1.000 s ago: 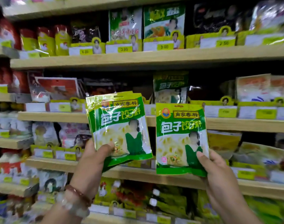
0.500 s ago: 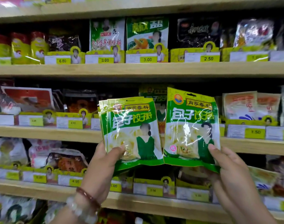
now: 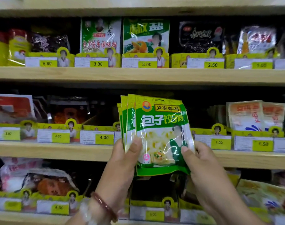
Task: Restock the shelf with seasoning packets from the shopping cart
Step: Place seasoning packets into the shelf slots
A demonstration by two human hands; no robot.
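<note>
Left hand [image 3: 122, 161] and right hand [image 3: 201, 166] both gripping one fanned stack of four green seasoning packets [image 3: 159, 135]

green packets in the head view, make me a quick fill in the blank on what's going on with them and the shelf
1. The stack of green packets is held by ____ hands, the left hand and the right hand.
2. The stack is held in front of the ____ of the three stocked shelves.
3. The price tag just left of the stack reads ____.
4. A reddish bracelet sits on the ____ wrist.

Missing words: both; middle; 4.00; left
</note>
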